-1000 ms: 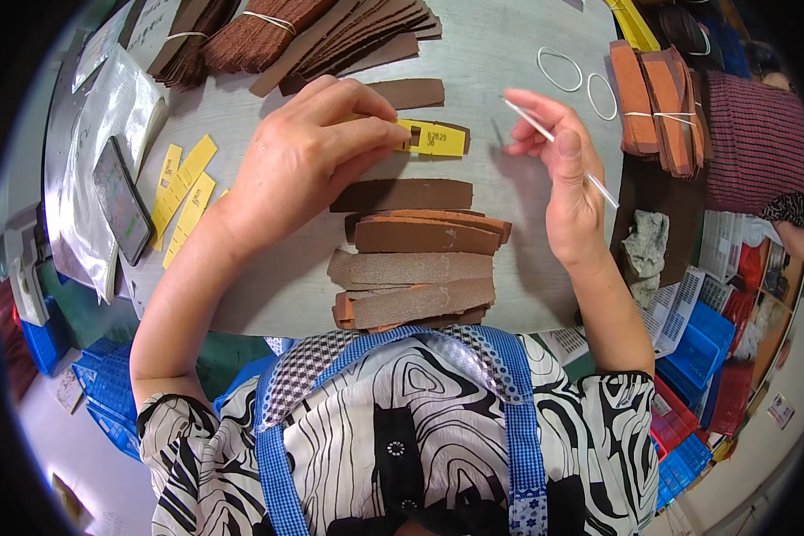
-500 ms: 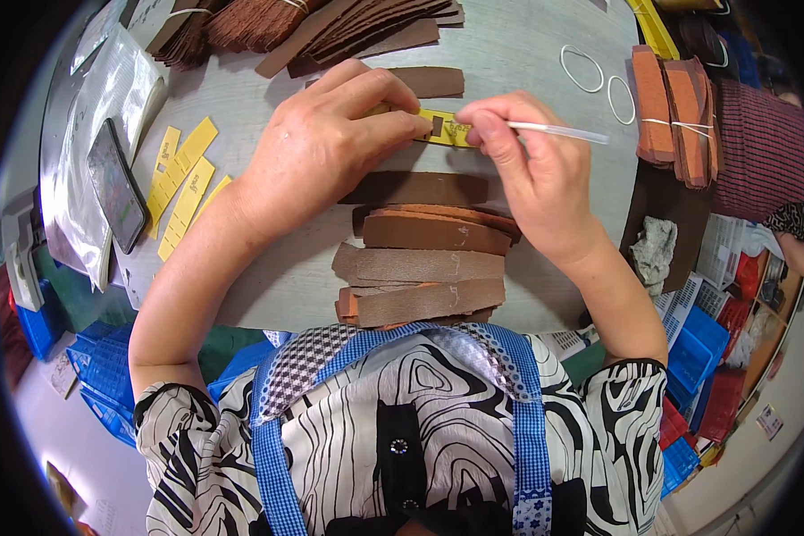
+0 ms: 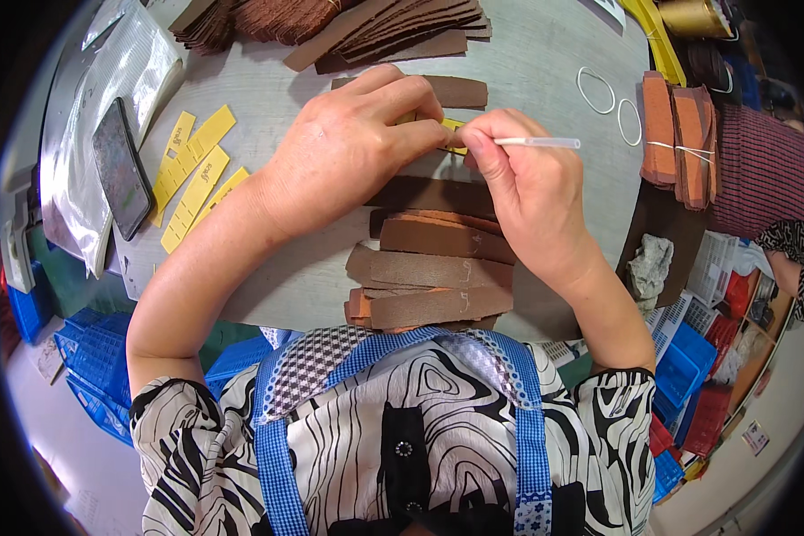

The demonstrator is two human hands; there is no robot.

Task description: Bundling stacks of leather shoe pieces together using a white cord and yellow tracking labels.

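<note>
My left hand (image 3: 357,138) is closed with its fingertips pressing a yellow template strip (image 3: 453,123) down on the table. Between the thumb and fingers of my right hand (image 3: 531,192) is a thin white pen (image 3: 540,142), its rear end pointing right. The pen's tip is hidden by my fingers, close to the left fingertips. Most of the template is covered by both hands. Just beyond it lies a brown leather strip (image 3: 460,92). On the near side are another dark brown strip (image 3: 433,193) and a pile of brown strips (image 3: 442,306) with light marks.
More yellow templates (image 3: 196,183) and a phone (image 3: 121,170) lie at the left, beside a clear plastic bag (image 3: 121,85). Leather strips (image 3: 402,34) are heaped at the back. Rubber bands (image 3: 596,90) and banded orange-brown bundles (image 3: 679,138) are at the right. Another person's arm (image 3: 783,259) shows at far right.
The view has shifted slightly. My right hand has moved left with the pen, up against the left fingertips, covering more of the yellow template. My left hand keeps its place on the template.
</note>
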